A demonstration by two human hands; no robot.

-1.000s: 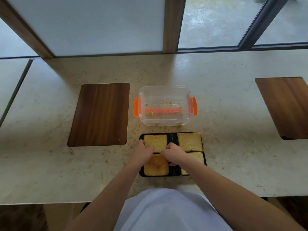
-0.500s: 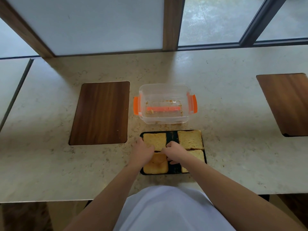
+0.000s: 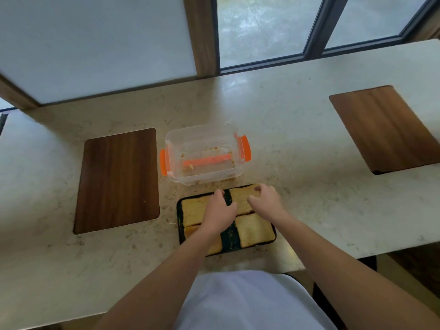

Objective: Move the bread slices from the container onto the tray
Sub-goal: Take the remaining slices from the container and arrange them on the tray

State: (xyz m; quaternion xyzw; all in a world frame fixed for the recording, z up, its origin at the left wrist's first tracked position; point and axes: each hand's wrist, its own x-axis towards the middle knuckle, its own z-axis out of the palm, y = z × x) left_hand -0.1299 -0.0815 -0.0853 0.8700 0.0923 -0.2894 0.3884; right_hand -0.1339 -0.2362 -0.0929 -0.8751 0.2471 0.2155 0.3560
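Four bread slices (image 3: 254, 228) are lying on the black tray (image 3: 179, 231) nearest you. Your left hand (image 3: 220, 210) is resting flat, fingers loose, holding nothing; your right hand (image 3: 265, 198) is curling over the far-right slice, grip unclear. Beyond, the clear container (image 3: 202, 154) is sitting on the tabletop (image 3: 297, 151), only crumbs inside.

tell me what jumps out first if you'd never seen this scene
Two bare hands, the left hand and right hand, hover over a black tray holding four bread slices near the counter's front edge. Just behind it sits a clear plastic container with orange clips, holding only crumbs and an orange strip. A dark wooden board lies to the left, another wooden board at far right.
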